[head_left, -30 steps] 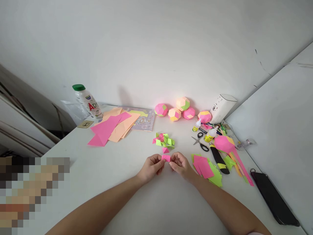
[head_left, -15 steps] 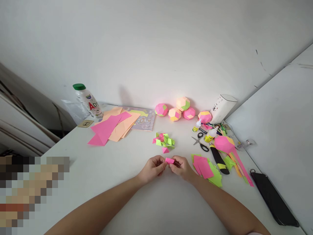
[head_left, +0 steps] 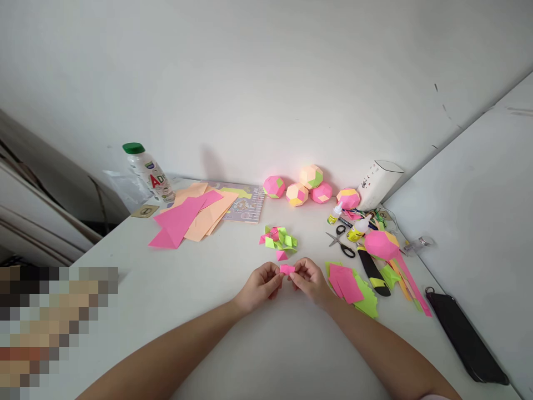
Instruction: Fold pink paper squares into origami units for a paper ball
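Between my two hands is a small folded piece of pink paper. My left hand pinches its left end between thumb and fingers. At its right end, the thumb and forefinger of my right hand grip it. Just beyond the fingertips sits a cluster of folded green and pink paper pieces, with a pink folded piece at its near side. To the right of my right hand lie pink paper squares on top of green paper squares.
Scissors, glue bottles and a utility knife lie at the right. A phone rests near the right edge. Faceted paper balls line the wall. Paper sheets and a white bottle are at the left.
The pink paper has shifted slightly up and left and now lies more level. My right hand's fingers have lifted a little and changed their grip; my left hand is almost unmoved.
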`<state>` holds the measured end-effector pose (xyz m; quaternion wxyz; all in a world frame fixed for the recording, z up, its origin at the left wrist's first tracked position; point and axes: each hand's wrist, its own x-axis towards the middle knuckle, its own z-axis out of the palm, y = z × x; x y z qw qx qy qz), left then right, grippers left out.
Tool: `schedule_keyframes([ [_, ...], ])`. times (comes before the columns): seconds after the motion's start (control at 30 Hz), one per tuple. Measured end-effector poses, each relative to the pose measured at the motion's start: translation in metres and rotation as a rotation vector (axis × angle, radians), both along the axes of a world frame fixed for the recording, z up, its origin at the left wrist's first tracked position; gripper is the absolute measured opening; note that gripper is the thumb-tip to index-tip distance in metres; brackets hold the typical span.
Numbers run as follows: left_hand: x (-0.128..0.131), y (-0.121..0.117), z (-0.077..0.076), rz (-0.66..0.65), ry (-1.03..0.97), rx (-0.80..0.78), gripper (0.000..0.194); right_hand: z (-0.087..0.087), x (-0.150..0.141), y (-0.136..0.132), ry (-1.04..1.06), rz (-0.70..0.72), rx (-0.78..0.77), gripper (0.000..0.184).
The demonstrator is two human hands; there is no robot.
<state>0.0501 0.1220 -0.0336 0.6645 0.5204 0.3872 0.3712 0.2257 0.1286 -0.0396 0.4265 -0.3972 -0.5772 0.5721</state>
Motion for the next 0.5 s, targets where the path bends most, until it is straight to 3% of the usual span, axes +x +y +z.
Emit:
schedule_keyframes([
  [0.23,0.0008,0.0005,0.0024,0.015,-0.068,-0.025,0.029,-0.0033,0.0007,-0.001,-0.069,0.051,0.099,0.012],
  [0.5,0.0016,0.0005,0.0008,0.029,-0.016,-0.008,0.033,-0.0039,-0.0039,-0.0008,-0.194,0.046,0.347,0.006],
])
